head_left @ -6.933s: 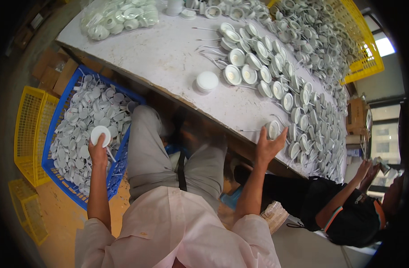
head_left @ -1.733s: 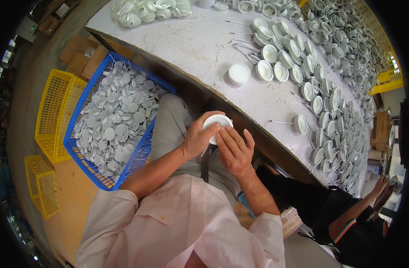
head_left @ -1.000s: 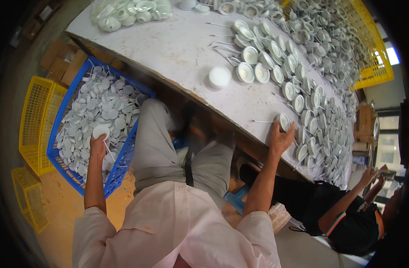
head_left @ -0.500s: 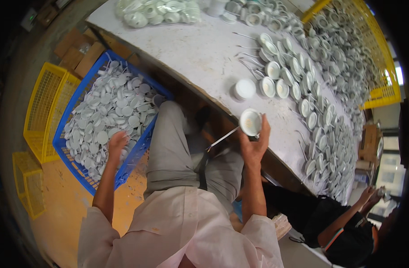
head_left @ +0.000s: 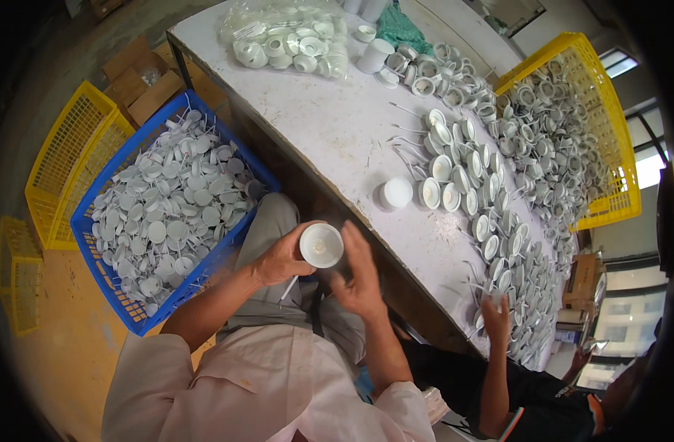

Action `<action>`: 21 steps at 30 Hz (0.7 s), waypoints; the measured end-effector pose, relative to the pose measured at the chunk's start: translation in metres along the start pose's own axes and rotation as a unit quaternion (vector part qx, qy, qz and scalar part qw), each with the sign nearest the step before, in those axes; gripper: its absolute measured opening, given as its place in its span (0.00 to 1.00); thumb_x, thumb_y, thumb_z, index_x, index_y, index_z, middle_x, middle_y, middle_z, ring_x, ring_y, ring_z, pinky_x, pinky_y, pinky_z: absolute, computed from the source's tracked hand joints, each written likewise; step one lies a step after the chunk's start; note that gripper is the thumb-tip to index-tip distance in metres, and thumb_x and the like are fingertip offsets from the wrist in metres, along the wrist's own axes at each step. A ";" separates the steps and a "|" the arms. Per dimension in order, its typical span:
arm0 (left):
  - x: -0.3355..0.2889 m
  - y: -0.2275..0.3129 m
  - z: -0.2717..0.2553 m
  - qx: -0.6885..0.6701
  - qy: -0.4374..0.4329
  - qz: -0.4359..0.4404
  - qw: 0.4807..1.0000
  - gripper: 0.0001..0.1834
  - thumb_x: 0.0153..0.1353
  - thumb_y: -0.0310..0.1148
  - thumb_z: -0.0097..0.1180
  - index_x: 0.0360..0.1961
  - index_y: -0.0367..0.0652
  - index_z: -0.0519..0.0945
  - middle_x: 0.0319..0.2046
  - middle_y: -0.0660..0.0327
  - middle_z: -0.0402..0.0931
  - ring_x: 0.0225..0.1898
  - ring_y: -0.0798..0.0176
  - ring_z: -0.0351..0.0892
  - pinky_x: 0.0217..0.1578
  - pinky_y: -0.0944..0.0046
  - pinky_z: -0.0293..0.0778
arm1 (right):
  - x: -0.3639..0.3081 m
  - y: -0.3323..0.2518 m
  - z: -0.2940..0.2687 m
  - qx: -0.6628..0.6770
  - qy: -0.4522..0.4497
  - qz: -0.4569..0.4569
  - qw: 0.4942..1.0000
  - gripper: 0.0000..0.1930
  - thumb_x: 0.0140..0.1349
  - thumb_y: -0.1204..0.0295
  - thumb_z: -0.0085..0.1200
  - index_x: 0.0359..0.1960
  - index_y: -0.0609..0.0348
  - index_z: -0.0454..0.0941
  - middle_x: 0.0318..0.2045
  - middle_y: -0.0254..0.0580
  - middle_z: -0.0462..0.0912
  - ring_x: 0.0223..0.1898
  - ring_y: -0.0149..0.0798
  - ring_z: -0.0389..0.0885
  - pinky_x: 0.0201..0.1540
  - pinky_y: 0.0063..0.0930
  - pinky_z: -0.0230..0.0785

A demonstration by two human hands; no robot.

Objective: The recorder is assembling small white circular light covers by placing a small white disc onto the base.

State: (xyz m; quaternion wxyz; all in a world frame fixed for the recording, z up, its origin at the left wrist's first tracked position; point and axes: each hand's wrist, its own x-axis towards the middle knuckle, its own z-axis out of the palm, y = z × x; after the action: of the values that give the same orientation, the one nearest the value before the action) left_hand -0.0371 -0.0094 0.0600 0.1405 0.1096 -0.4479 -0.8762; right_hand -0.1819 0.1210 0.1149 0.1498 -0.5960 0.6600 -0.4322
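Observation:
Over my lap, my left hand [head_left: 281, 255] is closed around a white round lamp housing [head_left: 321, 245]. Its open cup side faces up, and a short white wire hangs below. My right hand [head_left: 360, 276] is just right of the housing, fingers apart and slightly blurred; I cannot tell whether it touches the rim. On the table edge beyond stands a white cylindrical piece [head_left: 397, 193]. Rows of similar white lamp housings with wires [head_left: 452, 196] lie to its right. Left of my legs, a blue basket [head_left: 139, 324] is heaped with flat white discs [head_left: 176, 230].
A clear bag of white parts [head_left: 285, 44] and a green mesh bag [head_left: 403, 31] lie on the table [head_left: 300, 118]. A tilted yellow crate [head_left: 627, 173] spills housings at right. Yellow crates [head_left: 72, 162] stand left. A co-worker's hand [head_left: 495, 318] reaches to the housings.
The housing has passed from my right hand to my left and moved left over my lap. My left hand came away from the blue basket. The co-worker's hand has reached to the table.

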 end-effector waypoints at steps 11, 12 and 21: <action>-0.024 -0.023 0.000 -0.012 0.047 -0.018 0.999 0.43 0.46 0.17 0.60 0.65 0.38 0.57 0.50 0.61 0.70 0.50 0.68 0.72 0.46 0.67 0.73 | 0.062 0.109 -0.053 -0.270 0.279 0.253 0.886 0.28 0.51 0.54 0.65 0.46 0.66 0.77 0.36 0.51 0.78 0.35 0.48 0.77 0.42 0.42 0.70; -0.026 -0.023 -0.001 -0.011 0.048 -0.017 0.999 0.43 0.46 0.17 0.60 0.65 0.38 0.57 0.50 0.61 0.70 0.50 0.68 0.72 0.46 0.67 0.73 | 0.064 0.111 -0.051 -0.256 0.276 0.266 0.887 0.28 0.50 0.55 0.65 0.45 0.66 0.78 0.34 0.50 0.78 0.35 0.47 0.77 0.41 0.41 0.70; -0.030 -0.021 -0.001 -0.004 0.037 -0.053 0.998 0.44 0.44 0.17 0.62 0.65 0.39 0.57 0.53 0.61 0.68 0.54 0.67 0.70 0.51 0.66 0.72 | 0.047 0.136 -0.056 0.155 0.367 0.319 0.860 0.11 0.60 0.65 0.60 0.30 0.61 0.76 0.21 0.34 0.75 0.22 0.30 0.74 0.26 0.23 0.68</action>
State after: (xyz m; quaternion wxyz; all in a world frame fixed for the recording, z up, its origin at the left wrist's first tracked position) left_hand -0.0122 0.0121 0.0443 0.1104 0.1649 -0.4323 -0.8796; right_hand -0.3221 0.0885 0.0606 0.1166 -0.1201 0.7458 -0.6448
